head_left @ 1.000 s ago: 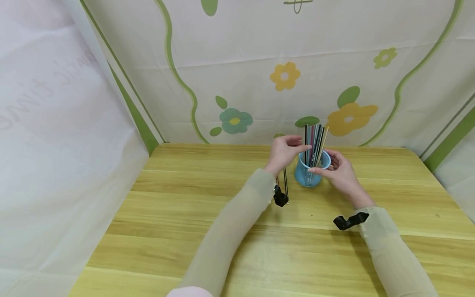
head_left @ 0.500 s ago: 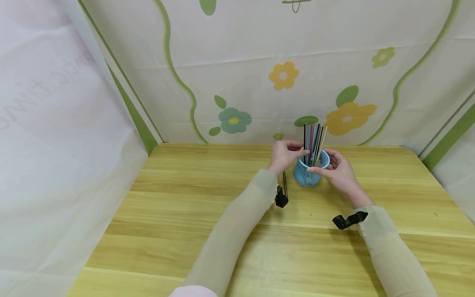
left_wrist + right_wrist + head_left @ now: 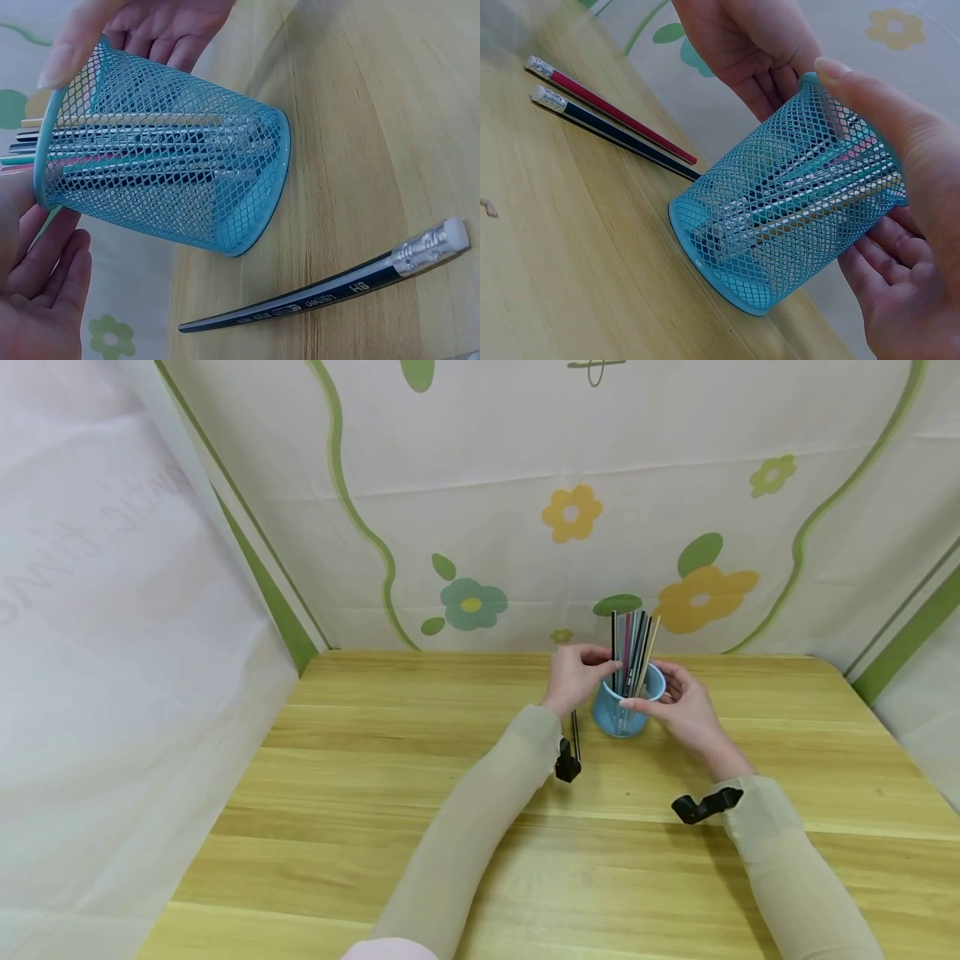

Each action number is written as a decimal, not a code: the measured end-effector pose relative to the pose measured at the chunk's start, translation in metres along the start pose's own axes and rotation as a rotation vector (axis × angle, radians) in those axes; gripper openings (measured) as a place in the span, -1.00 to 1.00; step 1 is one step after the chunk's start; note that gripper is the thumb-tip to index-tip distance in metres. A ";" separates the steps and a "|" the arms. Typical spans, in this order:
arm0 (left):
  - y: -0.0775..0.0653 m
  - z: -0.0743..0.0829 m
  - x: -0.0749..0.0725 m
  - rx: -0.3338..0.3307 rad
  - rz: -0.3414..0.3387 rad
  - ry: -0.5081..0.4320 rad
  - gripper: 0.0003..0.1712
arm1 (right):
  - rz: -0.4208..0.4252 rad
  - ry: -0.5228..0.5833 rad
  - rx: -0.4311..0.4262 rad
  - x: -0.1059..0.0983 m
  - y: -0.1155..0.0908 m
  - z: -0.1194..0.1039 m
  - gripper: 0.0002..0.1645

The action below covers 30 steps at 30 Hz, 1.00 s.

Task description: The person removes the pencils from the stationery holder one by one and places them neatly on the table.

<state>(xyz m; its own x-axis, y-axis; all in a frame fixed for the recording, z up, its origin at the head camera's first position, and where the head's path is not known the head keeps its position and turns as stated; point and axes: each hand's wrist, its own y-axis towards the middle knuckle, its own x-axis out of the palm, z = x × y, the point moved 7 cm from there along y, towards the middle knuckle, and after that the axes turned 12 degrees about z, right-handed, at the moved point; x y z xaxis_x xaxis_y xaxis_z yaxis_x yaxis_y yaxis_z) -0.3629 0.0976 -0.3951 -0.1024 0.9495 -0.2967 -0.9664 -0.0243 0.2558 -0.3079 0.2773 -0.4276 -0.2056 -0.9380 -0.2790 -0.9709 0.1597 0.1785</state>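
A blue mesh pencil cup (image 3: 619, 717) stands on the table towards its back edge, filled with several pencils (image 3: 630, 647) in black, pink, teal and pale wood. My right hand (image 3: 690, 706) grips the cup from the right, thumb on the near rim and fingers round the back. At the left rim is my left hand (image 3: 576, 677), its thumb across the leftmost pencils and its fingers behind. I cannot tell whether it pinches a pencil. Beside the cup lie a black pencil (image 3: 315, 295) and a red pencil (image 3: 619, 109), white erasers towards me.
The wooden table (image 3: 360, 793) carries a small brown scrap (image 3: 488, 207), seen in the right wrist view. A pale fabric wall (image 3: 480, 468) with printed flowers rises right behind the table, and another hangs along the left side.
My left hand has slid slightly down along the pencils towards the rim. My right hand keeps its grip on the pencil cup.
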 end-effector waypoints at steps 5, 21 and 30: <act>0.001 0.001 -0.005 0.011 0.022 -0.052 -0.80 | 0.004 -0.013 -0.006 0.001 0.000 -0.001 0.03; 0.009 0.040 -0.048 0.168 0.155 -0.305 -0.76 | 0.006 -0.041 -0.009 0.001 0.000 -0.002 0.04; 0.013 0.048 -0.075 0.152 0.245 -0.392 -0.76 | 0.005 -0.046 -0.015 0.000 0.000 -0.001 0.06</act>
<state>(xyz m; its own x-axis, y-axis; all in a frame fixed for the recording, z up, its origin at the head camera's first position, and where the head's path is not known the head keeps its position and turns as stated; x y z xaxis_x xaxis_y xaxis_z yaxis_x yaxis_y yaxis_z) -0.3562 0.0414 -0.3255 -0.1978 0.9686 0.1507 -0.8767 -0.2436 0.4147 -0.3079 0.2766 -0.4264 -0.2159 -0.9220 -0.3213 -0.9681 0.1592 0.1937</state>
